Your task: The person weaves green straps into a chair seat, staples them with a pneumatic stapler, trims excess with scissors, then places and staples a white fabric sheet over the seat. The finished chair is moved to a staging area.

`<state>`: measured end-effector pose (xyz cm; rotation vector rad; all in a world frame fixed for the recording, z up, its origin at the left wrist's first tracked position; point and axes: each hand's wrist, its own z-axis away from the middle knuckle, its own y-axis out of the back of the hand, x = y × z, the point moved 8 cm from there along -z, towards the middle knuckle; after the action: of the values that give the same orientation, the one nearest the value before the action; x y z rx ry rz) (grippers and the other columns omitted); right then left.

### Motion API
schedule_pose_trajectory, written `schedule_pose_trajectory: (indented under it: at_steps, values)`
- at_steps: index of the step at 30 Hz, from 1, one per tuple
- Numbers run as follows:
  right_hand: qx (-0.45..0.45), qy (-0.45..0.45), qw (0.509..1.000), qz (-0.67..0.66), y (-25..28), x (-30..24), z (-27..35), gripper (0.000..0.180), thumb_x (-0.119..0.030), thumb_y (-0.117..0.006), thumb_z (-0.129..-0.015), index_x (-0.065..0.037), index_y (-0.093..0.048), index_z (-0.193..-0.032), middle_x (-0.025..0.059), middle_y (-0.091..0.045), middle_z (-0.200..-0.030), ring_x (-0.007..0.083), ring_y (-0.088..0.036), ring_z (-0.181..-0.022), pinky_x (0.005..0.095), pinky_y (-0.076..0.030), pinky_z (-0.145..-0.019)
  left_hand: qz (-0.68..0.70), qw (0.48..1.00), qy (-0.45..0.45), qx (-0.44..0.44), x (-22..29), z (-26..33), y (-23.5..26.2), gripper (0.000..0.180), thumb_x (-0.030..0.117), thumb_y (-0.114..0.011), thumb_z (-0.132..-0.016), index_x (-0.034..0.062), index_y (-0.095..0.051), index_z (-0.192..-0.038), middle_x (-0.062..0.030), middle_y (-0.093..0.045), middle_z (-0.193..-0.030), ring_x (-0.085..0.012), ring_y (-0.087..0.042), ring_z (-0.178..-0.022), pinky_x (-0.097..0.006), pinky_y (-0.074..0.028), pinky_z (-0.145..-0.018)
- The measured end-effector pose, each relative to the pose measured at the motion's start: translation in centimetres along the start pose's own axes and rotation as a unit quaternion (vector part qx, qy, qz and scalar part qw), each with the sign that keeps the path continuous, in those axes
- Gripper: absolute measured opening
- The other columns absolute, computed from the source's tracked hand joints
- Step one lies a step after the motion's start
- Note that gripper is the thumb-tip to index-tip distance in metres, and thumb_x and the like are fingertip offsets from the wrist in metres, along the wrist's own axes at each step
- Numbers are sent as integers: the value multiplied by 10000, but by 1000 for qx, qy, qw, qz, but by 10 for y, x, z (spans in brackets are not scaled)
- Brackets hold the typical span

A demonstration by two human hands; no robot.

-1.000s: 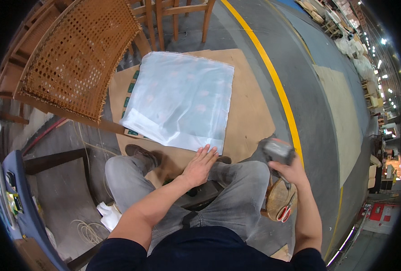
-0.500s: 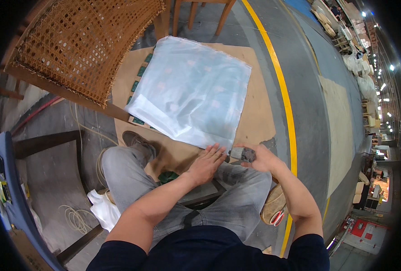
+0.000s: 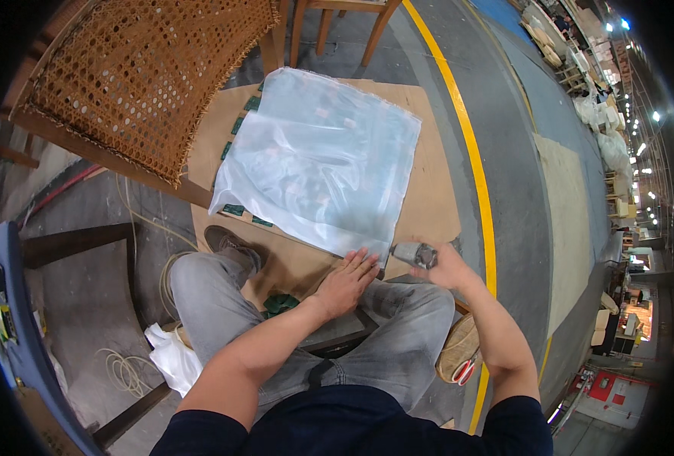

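Note:
A thin whitish, see-through cloth [image 3: 322,167] lies in front of me, with green webbing strips [image 3: 233,209] peeking out along its left side. My left hand [image 3: 348,283] rests flat on the cloth's near right corner, fingers stretched out. Just right of that corner, my right hand [image 3: 449,267] is wrapped round a grey tool that looks like a staple gun [image 3: 417,254]. Its nose points left at the corner, seemingly a little apart from it. Beneath the cloth, the frame bearing the strips is mostly hidden.
Brown board [image 3: 434,190] covers the floor under the cloth. A chair with a woven cane panel [image 3: 147,83] stands at the left. Red-handled scissors [image 3: 466,370] lie by my right knee. A coiled hose [image 3: 124,370], white plastic [image 3: 174,357] and a yellow floor line [image 3: 477,167] are around me.
The staple gun has moved slightly right and away from the corner. The cloth has shifted, with new creases in its middle. My left hand stays pressed near the corner.

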<state>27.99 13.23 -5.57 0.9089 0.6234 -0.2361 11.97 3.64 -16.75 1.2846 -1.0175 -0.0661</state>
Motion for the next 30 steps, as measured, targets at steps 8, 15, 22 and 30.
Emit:
schedule_pose_trajectory:
  at_steps: [8,15,22,30]
  values:
    - [-31,-63,998,8,2,8,-27,640,-112,-853,-835,-176,-652,-1438,176,-779,-1130,330,-739,-1046,398,-562,-946,-17,1000,2,2,1,1,-3,724,94,-623,-911,41,-434,-1607,-159,-274,-1754,-403,-167,-1645,-531,-154,-1343]
    - [16,-38,999,-3,14,0,-11,666,-112,-865,-828,-186,-646,-1452,180,-759,-1222,341,-725,-1141,386,-561,-975,68,996,49,22,0,9,18,619,70,-629,-945,42,-507,-1551,-179,-383,-1703,-374,-297,-1608,-515,-242,-1312]
    - [161,14,987,-19,47,-23,64,722,-7,-873,-787,-152,-643,-1456,164,-726,-1342,319,-702,-1248,378,-531,-1061,591,515,548,292,-94,106,15,638,450,-724,-1027,127,-475,-1518,-74,-609,-1219,-204,-606,-1031,-449,-507,-822]
    - [179,2,971,-156,39,-43,106,689,-12,-881,-804,-79,-637,-1445,111,-745,-1280,202,-692,-1164,334,-515,-1045,657,335,389,552,-197,78,53,969,449,-774,-993,7,-207,-1643,-160,-481,-1566,-300,-556,-1334,-467,-476,-1103]
